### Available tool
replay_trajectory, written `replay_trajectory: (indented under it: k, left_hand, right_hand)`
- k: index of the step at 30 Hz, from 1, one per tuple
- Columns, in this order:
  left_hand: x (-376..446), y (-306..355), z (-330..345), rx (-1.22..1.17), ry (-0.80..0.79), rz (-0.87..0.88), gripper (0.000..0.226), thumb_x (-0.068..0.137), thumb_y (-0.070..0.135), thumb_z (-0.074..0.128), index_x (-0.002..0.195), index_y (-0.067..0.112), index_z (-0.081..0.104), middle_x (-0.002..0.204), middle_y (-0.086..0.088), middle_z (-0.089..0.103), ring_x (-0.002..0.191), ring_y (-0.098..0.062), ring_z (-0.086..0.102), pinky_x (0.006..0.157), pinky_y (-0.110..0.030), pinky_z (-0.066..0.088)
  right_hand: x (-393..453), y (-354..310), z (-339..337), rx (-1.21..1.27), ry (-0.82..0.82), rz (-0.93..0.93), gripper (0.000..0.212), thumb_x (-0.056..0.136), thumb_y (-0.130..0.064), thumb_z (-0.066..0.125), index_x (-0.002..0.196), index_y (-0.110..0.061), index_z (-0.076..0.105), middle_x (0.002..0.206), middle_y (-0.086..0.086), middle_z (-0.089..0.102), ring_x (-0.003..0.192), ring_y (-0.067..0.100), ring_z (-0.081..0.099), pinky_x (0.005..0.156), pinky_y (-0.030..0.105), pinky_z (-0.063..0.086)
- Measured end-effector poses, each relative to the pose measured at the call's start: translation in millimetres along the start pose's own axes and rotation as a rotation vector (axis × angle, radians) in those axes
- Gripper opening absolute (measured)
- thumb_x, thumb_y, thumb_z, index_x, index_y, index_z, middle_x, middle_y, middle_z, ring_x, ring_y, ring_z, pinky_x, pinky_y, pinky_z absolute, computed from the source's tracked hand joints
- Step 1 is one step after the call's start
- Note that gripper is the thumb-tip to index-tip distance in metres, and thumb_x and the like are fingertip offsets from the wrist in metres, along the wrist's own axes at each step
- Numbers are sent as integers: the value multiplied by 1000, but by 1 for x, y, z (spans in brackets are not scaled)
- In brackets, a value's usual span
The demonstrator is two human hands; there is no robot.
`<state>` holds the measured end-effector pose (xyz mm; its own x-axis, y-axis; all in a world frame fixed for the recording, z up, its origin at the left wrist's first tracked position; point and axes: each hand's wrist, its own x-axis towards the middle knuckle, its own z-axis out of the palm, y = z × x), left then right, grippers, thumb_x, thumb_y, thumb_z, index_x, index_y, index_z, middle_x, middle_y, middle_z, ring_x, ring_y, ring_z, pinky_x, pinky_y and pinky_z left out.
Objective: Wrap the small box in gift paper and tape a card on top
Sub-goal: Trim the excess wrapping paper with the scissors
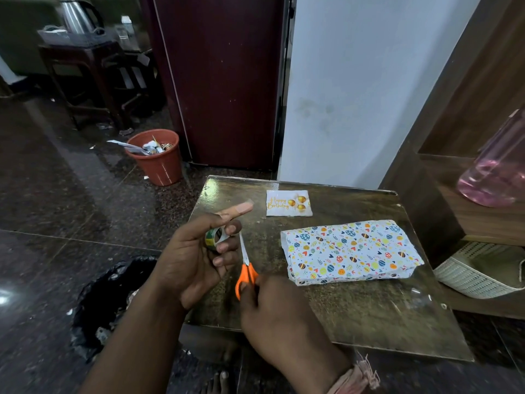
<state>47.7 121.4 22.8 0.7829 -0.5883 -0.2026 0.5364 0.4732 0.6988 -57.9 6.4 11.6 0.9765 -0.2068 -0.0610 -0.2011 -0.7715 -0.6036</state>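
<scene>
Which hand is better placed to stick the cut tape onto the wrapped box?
Left hand: a clear tape strip hangs from its raised fingertip. The right hand grips the orange-handled scissors.

Dim indoor light; glare on worktop (227,191) far edge and floor (56,194); wide-angle bending at edges; right hand (272,308) slightly motion-blurred.

A terracotta waste bin (155,159) full of scraps stands on the floor, left of centre; a steel kettle (76,17) sits on a dark stool (85,72) at upper left; a black bin bag (113,302) lies at lower left; a pink bottle (495,169) stands on a shelf at right, above a white basket (477,274).
</scene>
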Motion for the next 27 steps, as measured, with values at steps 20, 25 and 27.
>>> replay_trajectory:
  k: [20, 25, 27]
  left_hand:
    - [0, -1, 0, 68, -24, 7, 50, 90, 17, 50, 135, 2, 65, 79, 3, 44, 58, -5, 29, 44, -17, 25]
    - [0, -1, 0, 69, -36, 3, 50, 90, 17, 49, 136, 2, 64, 80, 3, 45, 58, -5, 30, 43, -17, 28]
    - [0, -2, 0, 68, -35, 3, 50, 90, 17, 49, 136, 2, 64, 79, 3, 45, 58, -5, 30, 42, -17, 28]
  right_hand:
    - [0, 4, -4, -128, 71, -52, 35, 101, -40, 48, 87, -14, 67, 89, 9, 69, 85, 30, 66, 64, 32, 34]
    - [-4, 0, -6, -155, 13, -42, 23, 100, -29, 51, 96, -14, 68, 97, 9, 71, 92, 31, 68, 64, 31, 37]
    - [-6, -2, -6, -167, -20, -32, 20, 99, -26, 51, 97, -14, 67, 99, 10, 70, 93, 32, 68, 64, 31, 36]
